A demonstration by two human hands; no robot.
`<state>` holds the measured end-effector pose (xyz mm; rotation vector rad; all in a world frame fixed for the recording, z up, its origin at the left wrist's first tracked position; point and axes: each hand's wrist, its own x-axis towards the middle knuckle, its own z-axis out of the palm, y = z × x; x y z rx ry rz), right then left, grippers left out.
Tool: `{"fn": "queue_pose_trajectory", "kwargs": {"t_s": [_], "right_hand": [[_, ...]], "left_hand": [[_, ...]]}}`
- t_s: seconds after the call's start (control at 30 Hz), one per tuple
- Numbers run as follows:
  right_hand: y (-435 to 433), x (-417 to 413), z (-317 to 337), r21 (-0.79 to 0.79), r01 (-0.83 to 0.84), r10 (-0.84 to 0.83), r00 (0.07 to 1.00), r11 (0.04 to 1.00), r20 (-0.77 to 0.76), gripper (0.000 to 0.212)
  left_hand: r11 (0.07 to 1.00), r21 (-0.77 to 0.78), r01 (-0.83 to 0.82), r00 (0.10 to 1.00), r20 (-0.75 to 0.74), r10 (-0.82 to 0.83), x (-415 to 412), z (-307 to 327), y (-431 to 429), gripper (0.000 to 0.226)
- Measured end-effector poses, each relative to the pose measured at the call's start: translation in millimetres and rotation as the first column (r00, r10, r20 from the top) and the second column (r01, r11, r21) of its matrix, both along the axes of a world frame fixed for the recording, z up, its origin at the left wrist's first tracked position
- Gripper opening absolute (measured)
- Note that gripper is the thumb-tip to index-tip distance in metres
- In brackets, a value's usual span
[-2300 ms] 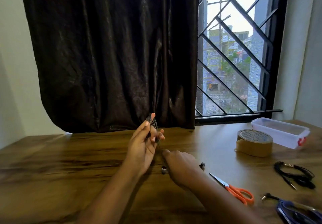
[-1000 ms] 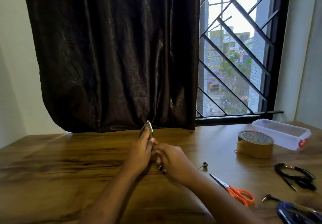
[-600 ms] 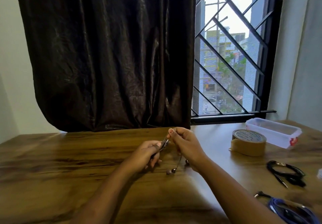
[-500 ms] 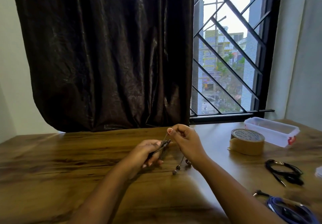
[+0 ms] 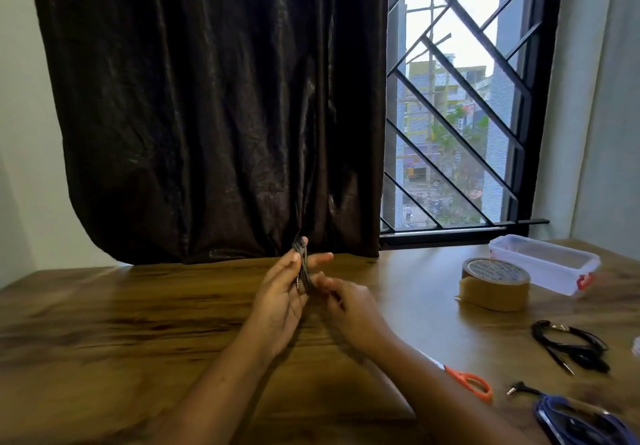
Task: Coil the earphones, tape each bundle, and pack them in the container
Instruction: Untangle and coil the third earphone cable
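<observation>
one coil (image 5: 301, 268) pinched in left hand (image 5: 280, 302), right hand (image 5: 349, 309) grip unclear — two loose earphones (image 5: 571, 344), one tape (image 5: 495, 287), one container (image 5: 543, 264).

A wooden table (image 5: 104, 340) fills the near view. A dark brown curtain (image 5: 207, 115) hangs at the far side against a pale wall (image 5: 20, 132). To its right, a black window grille (image 5: 460, 125) shows buildings (image 5: 446, 91). Orange-handled scissors (image 5: 469, 382) lie near right.
</observation>
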<state>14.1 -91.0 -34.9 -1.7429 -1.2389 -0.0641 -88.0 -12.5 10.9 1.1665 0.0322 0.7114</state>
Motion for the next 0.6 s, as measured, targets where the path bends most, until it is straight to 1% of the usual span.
{"fn": "queue_pose_trajectory", "kwargs": {"t_s": [0.1,0.17,0.27,0.33,0.4,0.47,0.53,0.6], "right_hand": [[3,-12,-2,-0.131,0.004,0.015,0.989,0.991,0.144,0.019],[3,-15,-1,-0.158,0.026,0.016,0.965,0.987,0.261,0.021],[3,-16,-1,-0.192,0.021,0.062,0.908,0.981,0.415,0.024],[4,-16,3,-0.199,0.009,0.096,0.852,0.98,0.514,0.025],[3,-14,11,-0.143,-0.07,0.136,0.841,0.987,0.524,0.024],[-1,-10,18,-0.08,-0.159,0.177,0.84,0.984,0.513,0.02],[-5,-4,21,-0.032,-0.202,0.193,0.857,0.979,0.477,0.016],[-7,2,20,0.047,-0.212,0.172,0.886,0.976,0.431,0.018]], "left_hand": [[0.992,0.065,-0.106,0.994,-0.015,0.107,0,-1,7,0.026],[0.973,0.126,-0.192,0.978,-0.05,0.2,1,-3,14,0.026],[0.906,0.319,-0.279,0.932,-0.139,0.335,1,-7,17,0.026],[0.871,0.4,-0.284,0.906,-0.187,0.381,1,-11,22,0.025],[0.84,0.492,-0.227,0.882,-0.262,0.392,1,-15,29,0.024],[0.816,0.57,-0.094,0.875,-0.343,0.341,0,-18,34,0.024],[0.847,0.531,0.036,0.877,-0.423,0.228,-1,-20,32,0.027],[0.88,0.463,0.108,0.873,-0.467,0.139,-3,-17,28,0.028]]}}
